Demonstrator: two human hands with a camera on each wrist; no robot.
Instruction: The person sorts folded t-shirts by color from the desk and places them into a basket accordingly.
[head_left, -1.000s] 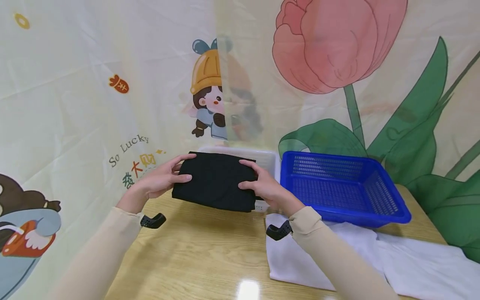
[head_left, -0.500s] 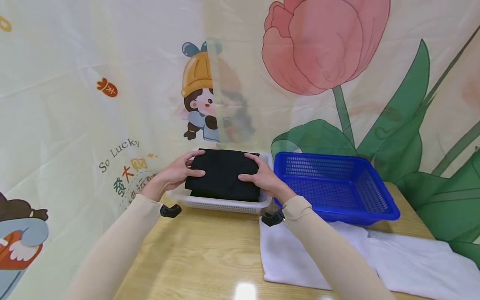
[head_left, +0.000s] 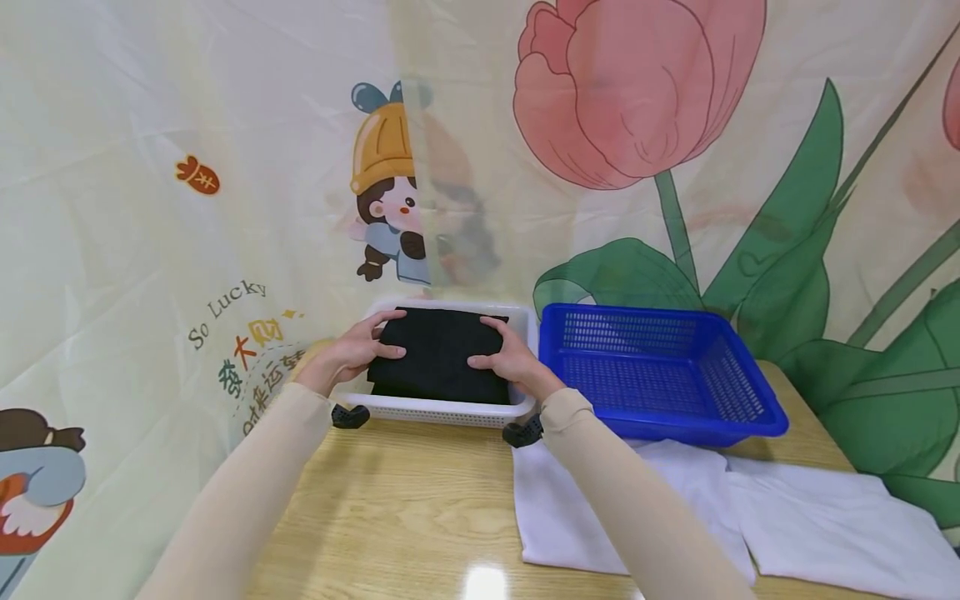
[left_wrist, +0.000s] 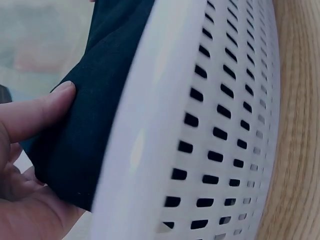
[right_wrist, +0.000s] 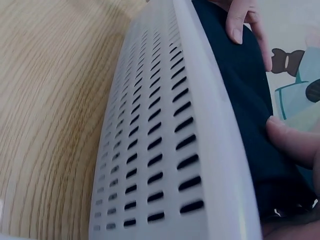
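A folded black cloth (head_left: 438,354) is gripped at both short edges — the left hand (head_left: 352,357) with thumb on top, the right hand (head_left: 510,362) likewise — so that the fold is kept flat. Between the hands it is held inside the white basket (head_left: 442,410). Just right of the right hand, a blue basket (head_left: 660,375) is seen.

In front of me a wooden table (head_left: 390,500) with a glossy glare spot meets a printed cloth backdrop (head_left: 150,167). Above the table, the cloth shows a cartoon child in a yellow hat (head_left: 386,200), and to its right a pink tulip (head_left: 637,83) with green leaves.
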